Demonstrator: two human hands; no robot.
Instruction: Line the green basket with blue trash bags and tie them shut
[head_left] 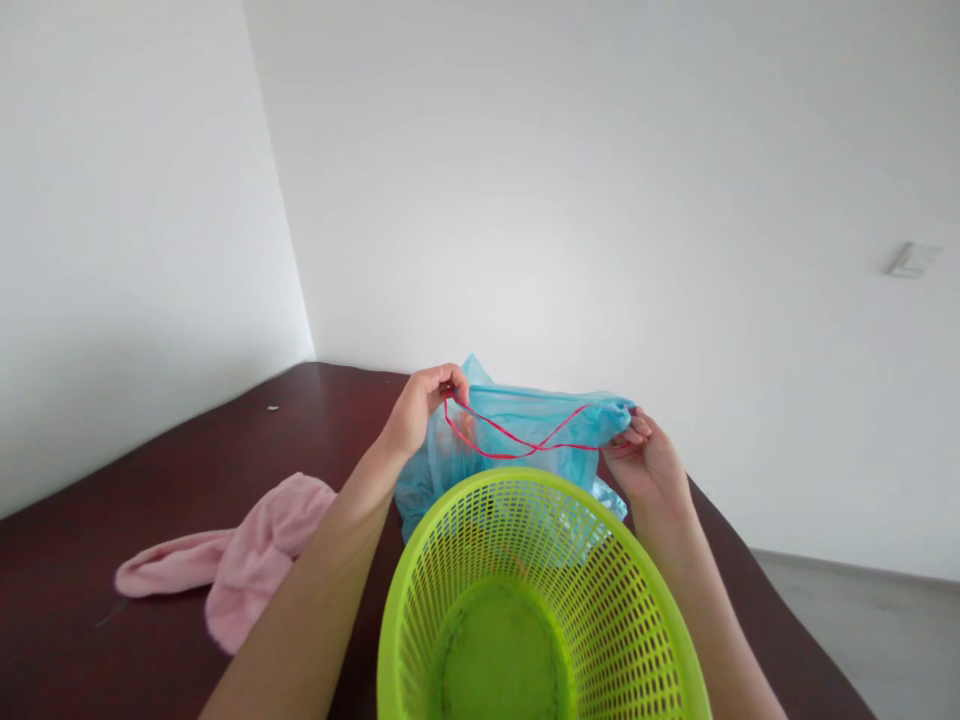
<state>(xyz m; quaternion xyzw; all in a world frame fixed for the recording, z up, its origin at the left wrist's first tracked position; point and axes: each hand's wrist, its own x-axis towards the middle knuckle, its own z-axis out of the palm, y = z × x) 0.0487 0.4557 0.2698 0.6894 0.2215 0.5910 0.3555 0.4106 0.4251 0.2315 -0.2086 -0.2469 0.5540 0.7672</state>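
Observation:
A translucent blue plastic bag (517, 430) stretches between my two hands behind the basket. Its top edge is pulled fairly straight, and a red drawstring (514, 455) loops loosely across its front. My left hand (427, 400) pinches the bag's left top corner, close to the string's left end. At the right top corner, bunched plastic is gripped in my right hand (645, 450). Something reddish shows faintly through the bag, too unclear to name. Nearest to me stands a bright green plastic basket (495, 640) with slotted walls, between my forearms; nothing lies on its bottom.
A pink fluffy cloth item (262, 560) lies on the dark red-brown table (187, 490) left of my left forearm. A small pale scrap (273, 408) is further back. White walls meet behind the table, and a switch (913, 260) is on the right wall.

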